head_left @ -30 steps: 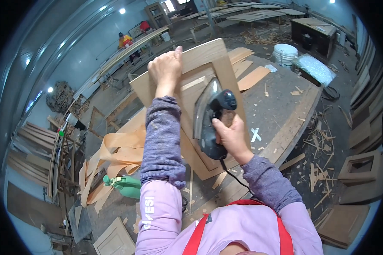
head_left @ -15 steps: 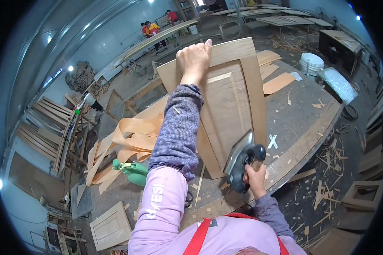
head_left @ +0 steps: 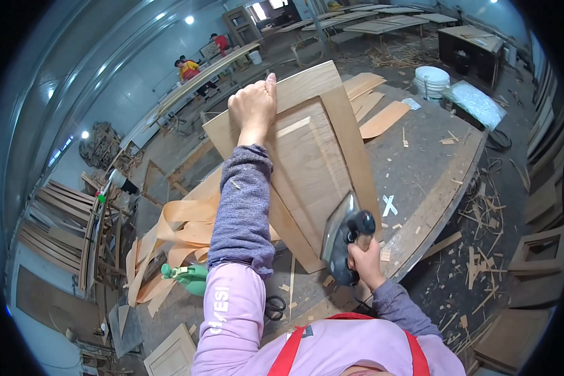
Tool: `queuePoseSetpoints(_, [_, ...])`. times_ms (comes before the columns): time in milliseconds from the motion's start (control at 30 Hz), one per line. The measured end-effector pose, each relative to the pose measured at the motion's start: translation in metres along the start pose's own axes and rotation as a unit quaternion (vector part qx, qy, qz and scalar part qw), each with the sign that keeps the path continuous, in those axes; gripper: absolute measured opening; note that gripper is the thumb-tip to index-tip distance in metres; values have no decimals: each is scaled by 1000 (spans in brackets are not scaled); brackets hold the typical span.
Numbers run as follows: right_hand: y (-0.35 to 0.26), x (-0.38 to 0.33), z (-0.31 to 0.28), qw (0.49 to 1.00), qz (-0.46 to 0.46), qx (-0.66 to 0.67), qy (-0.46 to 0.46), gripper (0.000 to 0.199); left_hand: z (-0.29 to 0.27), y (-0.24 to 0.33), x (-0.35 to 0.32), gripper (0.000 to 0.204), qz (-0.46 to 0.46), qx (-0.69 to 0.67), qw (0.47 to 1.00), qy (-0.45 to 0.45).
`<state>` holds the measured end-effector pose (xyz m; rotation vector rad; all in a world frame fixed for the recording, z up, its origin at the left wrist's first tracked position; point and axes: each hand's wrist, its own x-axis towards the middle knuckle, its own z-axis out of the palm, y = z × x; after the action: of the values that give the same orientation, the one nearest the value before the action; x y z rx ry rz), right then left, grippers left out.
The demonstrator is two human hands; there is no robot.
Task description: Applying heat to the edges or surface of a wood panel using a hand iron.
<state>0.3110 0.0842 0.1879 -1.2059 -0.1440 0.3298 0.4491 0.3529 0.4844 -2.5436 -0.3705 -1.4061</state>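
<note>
One wooden panel (head_left: 307, 153), long axis far-left to near-right, clasped by left hand (head_left: 253, 109); right hand (head_left: 367, 260) grasps iron (head_left: 338, 250), nose forward

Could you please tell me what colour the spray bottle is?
The spray bottle is green, in the head view.

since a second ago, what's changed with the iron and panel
The right hand has brought the iron down the wooden panel to its lower right edge, nearer the person. Nothing was let go; the left hand still holds the panel's top edge.
</note>
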Motion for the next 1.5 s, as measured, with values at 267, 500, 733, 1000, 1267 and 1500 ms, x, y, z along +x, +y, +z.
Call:
queuePoseSetpoints(267, [-127,44,67,994,-72,40,-66,12,2,-2,-3,60,0,-6,1000,12])
queuePoseSetpoints(500, [-168,63,80,988,-111,1,-106,11,0,1,-3,60,2,-10,1000,24])
queuePoseSetpoints(733, [-169,54,86,987,-121,-15,-106,11,-7,2,-3,59,2,-16,1000,24])
queuePoseSetpoints(1000, [-168,50,84,985,-134,-29,-100,13,-14,5,-5,60,6,-15,999,36])
queuePoseSetpoints(1267, [-182,37,85,989,-102,-12,-110,12,-18,7,-7,61,9,-2,999,39])
queuePoseSetpoints(1500, [-179,41,81,988,-100,34,-115,13,-24,10,-8,60,11,4,999,34])
